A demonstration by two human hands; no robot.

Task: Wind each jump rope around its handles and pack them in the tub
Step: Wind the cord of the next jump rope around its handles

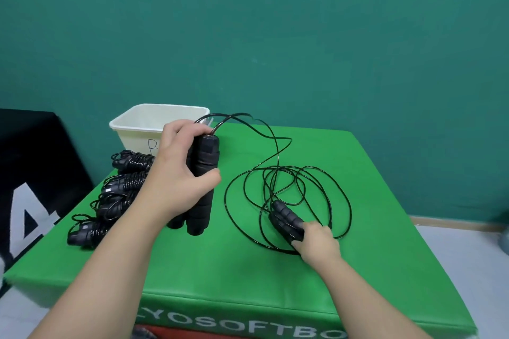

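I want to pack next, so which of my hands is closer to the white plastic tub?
Left. The left hand, holding two black foam handles, is just in front of the white plastic tub; the right hand grips another handle pair farther toward the mat's near right.

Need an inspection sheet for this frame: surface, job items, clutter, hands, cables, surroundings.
Surface: green padded box top, white lettering on its front edge.
Job's things: white tub at the far left corner, inside hidden; four wound ropes in a row along the left edge; held handle pair; second handle pair lying inside the loose coils.
Clutter: nothing seen.
Hands: left hand grips the held handle pair upright; right hand holds the near end of the second handle pair.
Cables: loose black cord in overlapping loops on the right half, running up to the held handle pair.
Surroundings: teal wall; black box with white numeral on the left.
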